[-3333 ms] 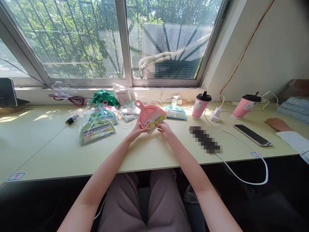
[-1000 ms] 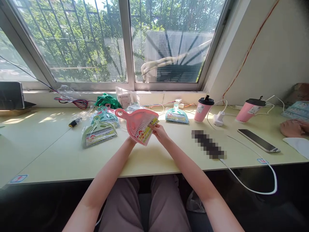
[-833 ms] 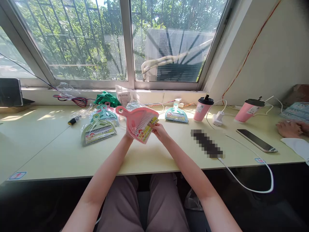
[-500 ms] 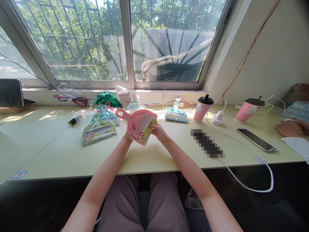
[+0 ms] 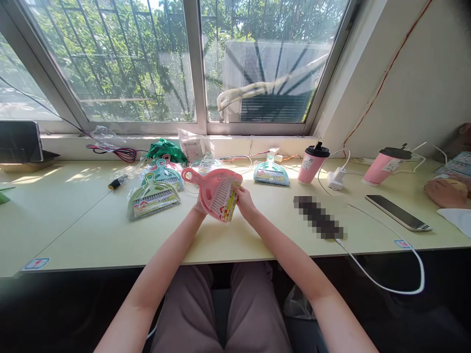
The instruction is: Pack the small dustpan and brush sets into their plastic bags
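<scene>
A pink dustpan with a small white-bristled brush hangs tilted above the table, its looped handle pointing up and left. A yellow printed label runs along the brush's right side. My right hand grips the set at that label edge, thumb in front. From behind, my left hand supports the lower left side; most of its fingers are hidden by the dustpan. Left of my hands lie a wrapped green dustpan set and a teal one behind it. Another light-blue set lies back right.
Two pink lidded cups stand at the right, near a white charger. A phone and a blurred-out dark object with a white cable lie nearer. Another person's hand rests far right. A screwdriver lies left.
The pink dustpan set has turned slightly in my hands, and its label now stands more upright. The whole view has shifted a little. At the far right, the other person's hand has moved.
</scene>
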Demonstrator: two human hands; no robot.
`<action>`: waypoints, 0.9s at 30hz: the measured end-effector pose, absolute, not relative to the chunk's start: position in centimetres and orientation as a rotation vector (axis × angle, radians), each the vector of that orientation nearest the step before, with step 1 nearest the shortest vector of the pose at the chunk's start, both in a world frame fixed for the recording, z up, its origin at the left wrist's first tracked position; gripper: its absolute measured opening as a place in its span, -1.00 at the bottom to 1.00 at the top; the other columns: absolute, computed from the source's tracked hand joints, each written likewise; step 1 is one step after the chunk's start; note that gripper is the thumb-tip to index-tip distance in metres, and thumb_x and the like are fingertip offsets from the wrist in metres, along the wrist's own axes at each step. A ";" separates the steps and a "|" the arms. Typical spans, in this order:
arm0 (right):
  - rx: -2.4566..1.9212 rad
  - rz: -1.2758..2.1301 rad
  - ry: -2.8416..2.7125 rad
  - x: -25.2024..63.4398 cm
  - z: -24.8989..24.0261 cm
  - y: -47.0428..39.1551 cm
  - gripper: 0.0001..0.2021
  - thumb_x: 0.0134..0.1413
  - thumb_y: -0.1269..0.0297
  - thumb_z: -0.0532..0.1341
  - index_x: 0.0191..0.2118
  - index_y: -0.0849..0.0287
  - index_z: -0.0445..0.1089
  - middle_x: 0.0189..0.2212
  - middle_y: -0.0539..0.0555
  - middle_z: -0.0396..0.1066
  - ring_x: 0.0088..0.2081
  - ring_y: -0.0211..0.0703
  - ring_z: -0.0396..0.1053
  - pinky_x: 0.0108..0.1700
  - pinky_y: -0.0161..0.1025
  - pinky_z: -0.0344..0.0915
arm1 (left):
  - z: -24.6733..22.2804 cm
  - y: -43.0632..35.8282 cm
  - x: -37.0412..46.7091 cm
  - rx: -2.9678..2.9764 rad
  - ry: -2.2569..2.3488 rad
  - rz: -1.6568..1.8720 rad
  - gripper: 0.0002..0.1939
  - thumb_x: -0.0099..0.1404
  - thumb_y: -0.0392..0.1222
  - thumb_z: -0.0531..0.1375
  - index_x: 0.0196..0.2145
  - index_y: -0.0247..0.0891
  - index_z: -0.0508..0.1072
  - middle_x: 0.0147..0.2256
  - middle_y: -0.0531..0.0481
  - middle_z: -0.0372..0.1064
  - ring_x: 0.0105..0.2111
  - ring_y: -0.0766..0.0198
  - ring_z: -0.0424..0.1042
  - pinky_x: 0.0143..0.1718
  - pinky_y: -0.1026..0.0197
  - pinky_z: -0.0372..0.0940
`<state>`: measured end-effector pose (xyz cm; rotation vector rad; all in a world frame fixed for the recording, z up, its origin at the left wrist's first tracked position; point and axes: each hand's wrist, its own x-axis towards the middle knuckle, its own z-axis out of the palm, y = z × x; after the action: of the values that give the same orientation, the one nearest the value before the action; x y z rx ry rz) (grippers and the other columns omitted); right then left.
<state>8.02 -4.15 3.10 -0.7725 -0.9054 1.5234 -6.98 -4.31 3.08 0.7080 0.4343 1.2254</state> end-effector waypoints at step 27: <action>-0.829 1.068 -0.461 9.5 2.8 -2.3 -0.65 0.05 -0.07 0.28 -0.17 0.06 0.42 -0.18 0.08 0.57 -0.01 -0.07 0.49 -0.12 -0.22 0.46 | 3.2 -5.7 -2.1 1.055 0.776 1.385 -0.31 -0.09 -0.04 0.56 0.02 -0.23 0.57 -0.03 -0.18 0.58 0.12 -0.25 0.45 0.10 -0.15 0.38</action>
<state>9.47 -2.27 2.81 -0.8294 -0.4615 1.0683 -2.13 -5.73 3.20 1.0551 0.7756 1.3853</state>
